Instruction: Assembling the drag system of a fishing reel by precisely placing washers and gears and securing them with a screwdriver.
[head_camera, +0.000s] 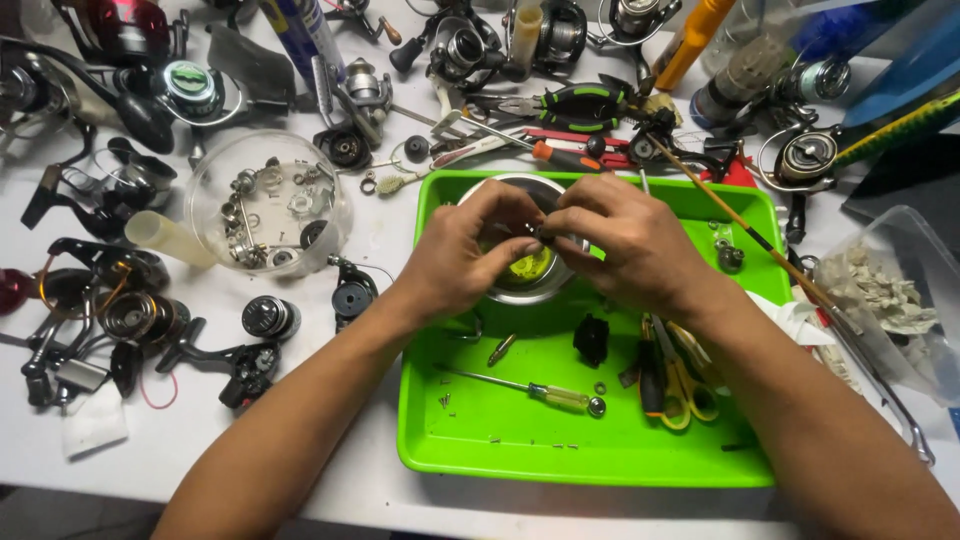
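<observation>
At the far left of the frame, several dismantled black and silver fishing reels lie on the white table, with a red-bodied reel in the upper left corner. To their right stands a clear round plastic container holding small metal washers, rings and screws; a pale translucent tube leans against its left side.

Centre frame, a bright green rectangular plastic tray rests on the table. In its upper half sits a round polished steel bowl with a yellow-green residue at the bottom.

The left hand is positioned over the left side of the bowl, fingers curled and closed. The right hand is positioned over the right side of the bowl, fingers likewise curled. The fingertips of both hands meet above the bowl and pinch a small dark metal part between them. The part is too small to identify further.

On the tray floor, below the hands, lie a screwdriver with a clear yellow handle, a small black moulded component and loose screws. Right of these lies a pair of yellow-handled scissors.

At the upper centre, behind the tray, green-and-black-handled pliers lie among further reel parts. A thin brown rod crosses the upper right corner of the tray diagonally. At the far right, a clear plastic tub holds crumpled pale rags.
</observation>
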